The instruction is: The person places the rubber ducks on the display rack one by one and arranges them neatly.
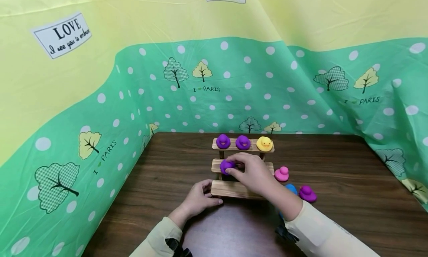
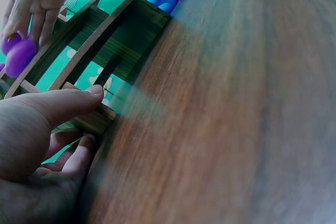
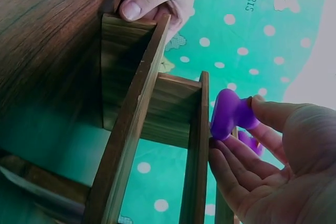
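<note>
Our right hand [image 1: 253, 172] pinches a purple duck [image 1: 226, 167] between thumb and fingers, at the left part of the rack's middle step [image 1: 215, 166]. We cannot tell whether the duck's base bears on the wood or hangs just above it. Our left hand [image 1: 198, 198] grips the left end of the rack [image 1: 221, 188] at its bottom step, thumb to the front and fingers behind, seemingly to steady it.

On the rack's top step [image 1: 253, 148], above our right hand, stand two more purple ducks, one at the left [image 1: 223, 141] and one in the middle [image 1: 243, 142], with a yellow duck [image 1: 264, 144] at the right end.

To the right of the rack, on the table [image 1: 337, 164], sit a pink duck [image 1: 282, 174], a blue duck [image 1: 291, 189] partly behind our right forearm, and a magenta duck [image 1: 307, 193] farthest out. More blue shows below the forearm, perhaps another duck.

We judge the work to be about halfway: the top row looks done, the middle row is in hand, and the ducks beside the rack seem left to place.
</note>
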The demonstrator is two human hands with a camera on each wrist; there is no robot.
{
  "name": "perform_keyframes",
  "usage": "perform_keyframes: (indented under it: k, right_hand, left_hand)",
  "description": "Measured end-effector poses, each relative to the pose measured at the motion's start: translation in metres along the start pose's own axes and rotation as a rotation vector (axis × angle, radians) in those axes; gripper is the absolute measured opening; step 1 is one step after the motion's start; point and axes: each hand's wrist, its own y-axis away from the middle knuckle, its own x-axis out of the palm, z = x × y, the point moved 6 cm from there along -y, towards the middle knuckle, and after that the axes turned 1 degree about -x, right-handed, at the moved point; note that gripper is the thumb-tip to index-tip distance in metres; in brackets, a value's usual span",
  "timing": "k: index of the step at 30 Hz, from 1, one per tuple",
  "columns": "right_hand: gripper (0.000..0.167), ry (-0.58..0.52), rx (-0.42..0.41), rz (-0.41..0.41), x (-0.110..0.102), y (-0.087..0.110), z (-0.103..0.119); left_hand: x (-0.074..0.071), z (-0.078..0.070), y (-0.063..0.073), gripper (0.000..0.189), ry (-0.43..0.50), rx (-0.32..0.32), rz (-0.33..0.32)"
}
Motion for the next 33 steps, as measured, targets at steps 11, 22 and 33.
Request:
perform_keyframes:
  k: [11, 22, 33]
  right_hand:
    - [0.022, -0.001, 0.033, -0.009, 0.009, -0.008, -0.001]
    - [0.024, 0.036, 0.069, -0.008, 0.015, -0.011, 0.000]
    - [0.023, 0.062, 0.051, -0.009, 0.014, -0.013, 0.002]
  left_hand:
    - [0.000, 0.000, 0.000, 0.057, -0.028, -0.002, -0.007]
    - [0.001, 0.001, 0.001, 0.056, -0.035, -0.005, -0.009]
    - [0.000, -0.001, 0.001, 0.056, -0.035, -0.002, -0.006]
